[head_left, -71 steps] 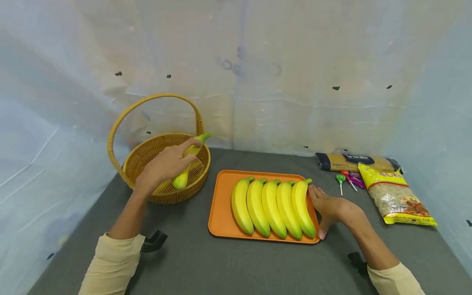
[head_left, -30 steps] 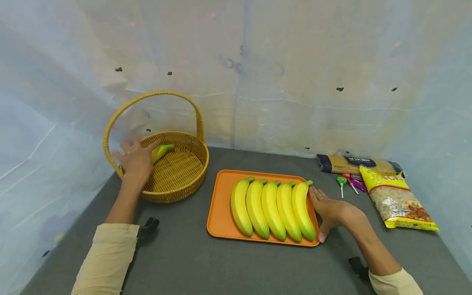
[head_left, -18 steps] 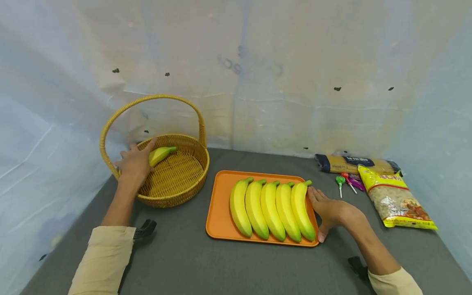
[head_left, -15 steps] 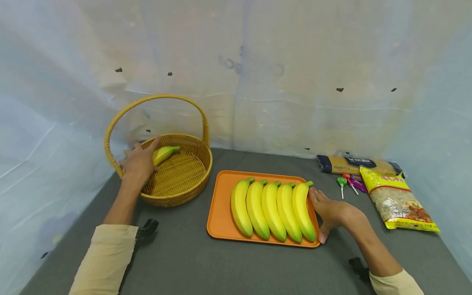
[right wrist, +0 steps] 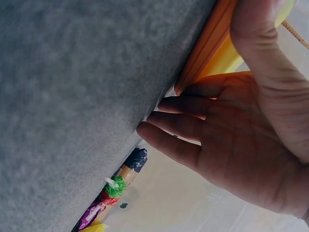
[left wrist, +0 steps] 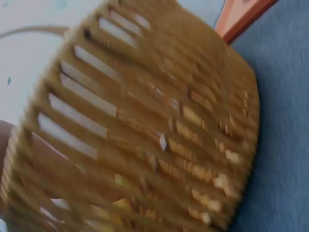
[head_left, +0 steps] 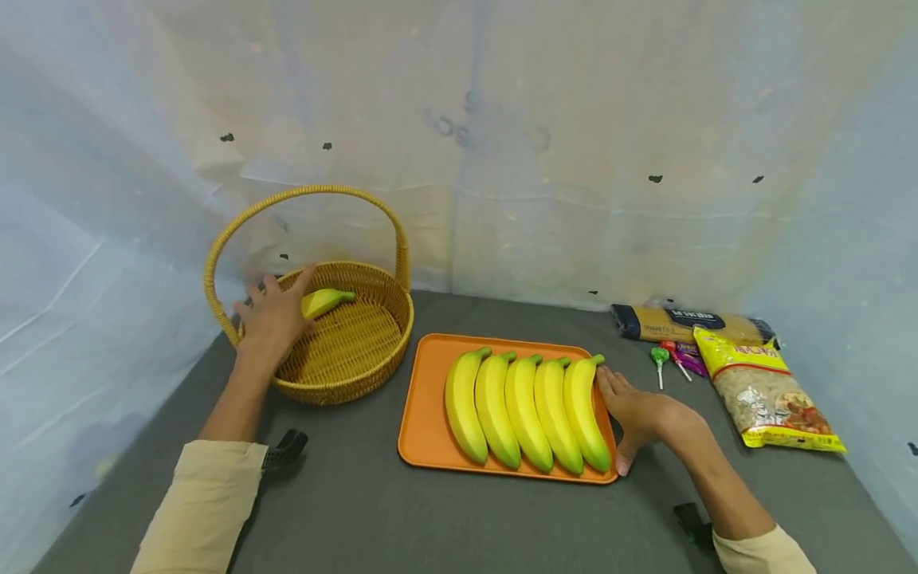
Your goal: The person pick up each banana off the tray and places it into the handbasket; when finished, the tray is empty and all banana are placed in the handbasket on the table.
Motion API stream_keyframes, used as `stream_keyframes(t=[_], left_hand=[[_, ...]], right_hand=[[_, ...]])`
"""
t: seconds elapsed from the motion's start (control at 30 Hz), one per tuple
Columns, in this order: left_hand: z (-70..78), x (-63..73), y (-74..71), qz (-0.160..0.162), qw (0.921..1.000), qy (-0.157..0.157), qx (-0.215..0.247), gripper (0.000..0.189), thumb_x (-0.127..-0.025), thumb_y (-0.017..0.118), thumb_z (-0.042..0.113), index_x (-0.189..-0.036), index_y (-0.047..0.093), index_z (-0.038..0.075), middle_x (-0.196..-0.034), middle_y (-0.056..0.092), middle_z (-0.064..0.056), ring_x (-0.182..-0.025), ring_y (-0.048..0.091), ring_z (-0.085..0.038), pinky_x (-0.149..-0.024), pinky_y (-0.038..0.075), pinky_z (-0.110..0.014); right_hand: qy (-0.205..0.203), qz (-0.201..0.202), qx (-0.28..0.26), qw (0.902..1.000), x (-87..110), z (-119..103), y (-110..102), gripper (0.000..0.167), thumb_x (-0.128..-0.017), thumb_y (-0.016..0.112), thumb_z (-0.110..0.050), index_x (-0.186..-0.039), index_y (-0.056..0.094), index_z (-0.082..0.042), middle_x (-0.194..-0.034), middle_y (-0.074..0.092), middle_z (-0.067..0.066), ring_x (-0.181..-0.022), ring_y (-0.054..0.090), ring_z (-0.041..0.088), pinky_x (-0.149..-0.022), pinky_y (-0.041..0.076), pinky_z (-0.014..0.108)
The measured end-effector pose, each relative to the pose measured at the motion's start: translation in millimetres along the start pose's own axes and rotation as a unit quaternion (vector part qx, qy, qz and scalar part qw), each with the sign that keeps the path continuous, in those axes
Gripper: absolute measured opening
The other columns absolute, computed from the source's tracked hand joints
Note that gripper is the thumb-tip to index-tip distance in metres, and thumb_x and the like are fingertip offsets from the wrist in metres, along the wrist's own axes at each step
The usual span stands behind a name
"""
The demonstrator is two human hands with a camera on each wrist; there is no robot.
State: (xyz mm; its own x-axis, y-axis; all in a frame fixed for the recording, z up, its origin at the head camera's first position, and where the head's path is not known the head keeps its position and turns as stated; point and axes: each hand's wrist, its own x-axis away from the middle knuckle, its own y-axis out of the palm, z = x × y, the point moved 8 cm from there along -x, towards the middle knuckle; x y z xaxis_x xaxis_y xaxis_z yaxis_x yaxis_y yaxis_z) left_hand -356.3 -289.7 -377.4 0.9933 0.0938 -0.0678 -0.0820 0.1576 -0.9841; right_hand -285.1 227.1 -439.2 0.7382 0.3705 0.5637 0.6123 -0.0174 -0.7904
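Note:
My left hand (head_left: 274, 320) lies over the left rim of a wicker basket (head_left: 343, 392) with a tall arched handle, its fingers spread. One banana (head_left: 326, 301) lies inside, partly hidden by that hand. In the left wrist view the slatted basket wall (left wrist: 159, 106) is blurred and covers most of the hand. My right hand (head_left: 638, 410) rests against the right edge of an orange tray (head_left: 426, 414), fingers straight. Several bananas (head_left: 527, 414) lie side by side on the tray. The right wrist view shows the right palm (right wrist: 231, 130) with straight fingers beside the tray's edge.
At the back right lie a spaghetti pack (head_left: 692, 323), a green lollipop (head_left: 659, 359), a red lollipop (head_left: 672, 352), a purple wrapper (head_left: 692, 360) and a yellow-edged food bag (head_left: 770, 391). Pale sheeting (head_left: 531, 207) hangs behind the grey table (head_left: 445, 518).
The left hand has let go of a banana, which now lies in the basket, and has moved onto the left rim. The basket has shifted slightly right. The right hand has stayed at the tray.

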Motion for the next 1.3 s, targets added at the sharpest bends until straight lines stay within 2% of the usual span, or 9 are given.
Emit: stream_keyframes(t=[0.2, 0.33, 0.4, 0.5, 0.57, 0.77, 0.9, 1.1, 1.3], left_hand=[[57.7, 14.2, -38.6, 0.032, 0.9974, 0.064, -0.004, 0.079, -0.1, 0.072, 0.038, -0.165, 0.031, 0.023, -0.158, 0.029, -0.042, -0.138, 0.034, -0.069, -0.106, 0.031, -0.085], [106.7, 25.5, -55.6, -0.009, 0.9906, 0.132, 0.034, 0.072, -0.103, 0.065, 0.041, -0.165, 0.035, 0.021, -0.159, 0.043, -0.03, -0.141, 0.046, -0.055, -0.11, 0.037, -0.078], [129.7, 29.8, -58.7, -0.039, 0.9817, 0.172, 0.072, 0.071, -0.104, 0.065, 0.04, -0.165, 0.035, 0.019, -0.155, 0.051, -0.025, -0.132, 0.058, -0.048, -0.109, 0.044, -0.07], [157.8, 35.4, -57.1, -0.082, 0.9631, 0.226, 0.121, 0.07, -0.104, 0.065, 0.039, -0.165, 0.035, 0.019, -0.13, 0.068, -0.024, -0.102, 0.068, -0.038, -0.099, 0.054, -0.054], [172.0, 39.1, -54.1, -0.102, 0.9514, 0.25, 0.149, 0.07, -0.104, 0.065, 0.039, -0.165, 0.035, 0.019, -0.12, 0.071, -0.022, -0.089, 0.068, -0.032, -0.093, 0.055, -0.049], [198.7, 49.7, -31.0, -0.156, 0.9341, 0.284, 0.15, 0.072, -0.103, 0.066, 0.041, -0.164, 0.036, 0.019, -0.144, 0.064, -0.017, -0.122, 0.067, -0.034, -0.101, 0.056, -0.051], [213.3, 55.5, -9.1, -0.196, 0.9258, 0.301, 0.118, 0.072, -0.102, 0.067, 0.041, -0.164, 0.036, 0.023, -0.148, 0.062, -0.013, -0.128, 0.065, -0.031, -0.103, 0.055, -0.048], [228.0, 59.4, 19.7, -0.239, 0.92, 0.295, 0.096, 0.077, -0.103, 0.063, 0.047, -0.168, 0.024, 0.03, -0.162, 0.05, -0.01, -0.143, 0.055, -0.036, -0.114, 0.047, -0.056], [232.6, 60.5, 41.0, -0.27, 0.9261, 0.256, 0.063, 0.086, -0.1, 0.064, 0.052, -0.169, 0.017, 0.033, -0.167, 0.04, -0.016, -0.154, 0.04, -0.039, -0.119, 0.042, -0.06]], right_hand=[[-0.005, 0.004, 0.002, 1.0, 0.9, -0.1, 0.2, 0.153, -0.058, 0.098, -0.043, -0.162, 0.0, 0.014, -0.17, -0.002, 0.038, -0.158, 0.005, 0.057, -0.125, 0.016, 0.07], [-0.006, 0.007, 0.005, 0.9999, 1.4, 1.2, -1.9, 0.152, -0.058, 0.098, -0.042, -0.162, 0.001, 0.014, -0.17, -0.003, 0.038, -0.158, 0.005, 0.057, -0.125, 0.016, 0.071], [-0.004, 0.004, 0.005, 1.0, 0.8, 2.0, -1.5, 0.153, -0.058, 0.097, -0.043, -0.162, 0.0, 0.014, -0.17, -0.003, 0.038, -0.158, 0.004, 0.057, -0.125, 0.015, 0.071], [-0.001, -0.003, 0.001, 1.0, -0.3, 3.0, 1.0, 0.153, -0.059, 0.097, -0.044, -0.163, -0.001, 0.012, -0.171, -0.003, 0.037, -0.159, 0.003, 0.056, -0.125, 0.015, 0.071], [0.0, -0.005, 0.001, 1.0, -0.9, 3.0, 2.1, 0.153, -0.059, 0.097, -0.044, -0.163, 0.0, 0.012, -0.171, -0.003, 0.037, -0.159, 0.003, 0.056, -0.125, 0.014, 0.071], [-0.004, -0.004, 0.005, 1.0, -0.9, 0.2, 1.7, 0.152, -0.059, 0.097, -0.042, -0.163, 0.001, 0.013, -0.17, -0.003, 0.037, -0.158, 0.003, 0.057, -0.125, 0.015, 0.071], [-0.004, -0.007, 0.01, 0.9999, -1.1, -0.2, 1.9, 0.152, -0.059, 0.097, -0.042, -0.162, 0.0, 0.013, -0.17, -0.003, 0.038, -0.158, 0.003, 0.057, -0.125, 0.015, 0.071], [-0.004, -0.006, 0.01, 0.9999, -0.5, -0.5, 2.1, 0.152, -0.059, 0.097, -0.043, -0.163, 0.001, 0.013, -0.17, -0.002, 0.038, -0.158, 0.004, 0.057, -0.125, 0.015, 0.071], [-0.007, -0.003, 0.009, 0.9999, 1.2, -2.5, 0.0, 0.151, -0.059, 0.097, -0.043, -0.163, 0.002, 0.012, -0.171, -0.002, 0.037, -0.158, 0.004, 0.057, -0.125, 0.015, 0.071]])
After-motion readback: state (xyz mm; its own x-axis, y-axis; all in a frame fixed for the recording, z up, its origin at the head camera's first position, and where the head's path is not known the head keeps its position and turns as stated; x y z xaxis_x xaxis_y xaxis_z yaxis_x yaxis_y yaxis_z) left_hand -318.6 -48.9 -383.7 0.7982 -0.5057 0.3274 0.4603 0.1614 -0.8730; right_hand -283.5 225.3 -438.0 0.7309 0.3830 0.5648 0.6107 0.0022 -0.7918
